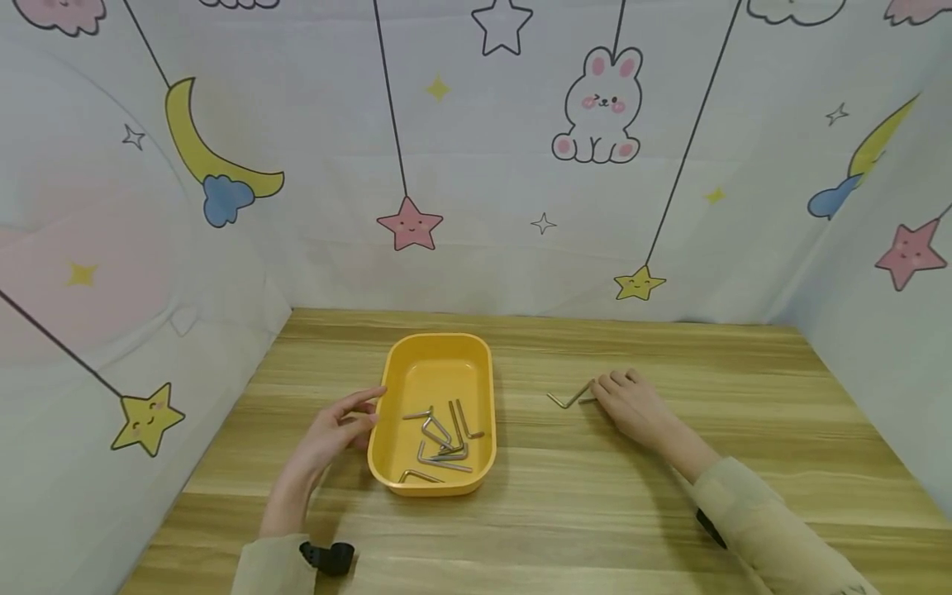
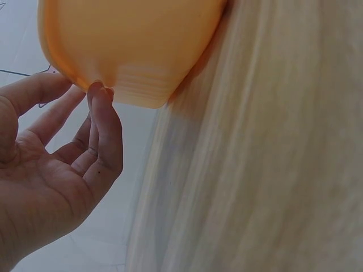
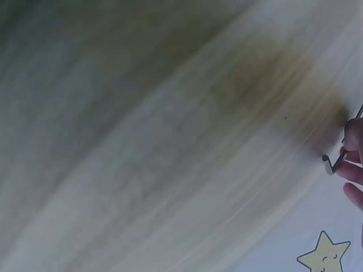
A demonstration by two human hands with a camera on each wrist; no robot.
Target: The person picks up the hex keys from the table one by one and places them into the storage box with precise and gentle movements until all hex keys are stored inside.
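Note:
A yellow plastic tray lies on the table with several L-shaped hex keys inside, mostly toward its near end. My left hand is at the tray's left side, its loosely extended fingers touching the outer wall. In the left wrist view, the fingertips meet the tray's lower edge. My right hand is low over the table right of the tray, fingers bent round a hex key that pokes out past them. The right wrist view shows this hex key at the fingertips. A second metal end shows beside it.
The wood-grain table ends at a white fabric backdrop printed with stars, moons and a rabbit. More fabric hangs along the left and right sides. A black wrist camera sits at my left sleeve.

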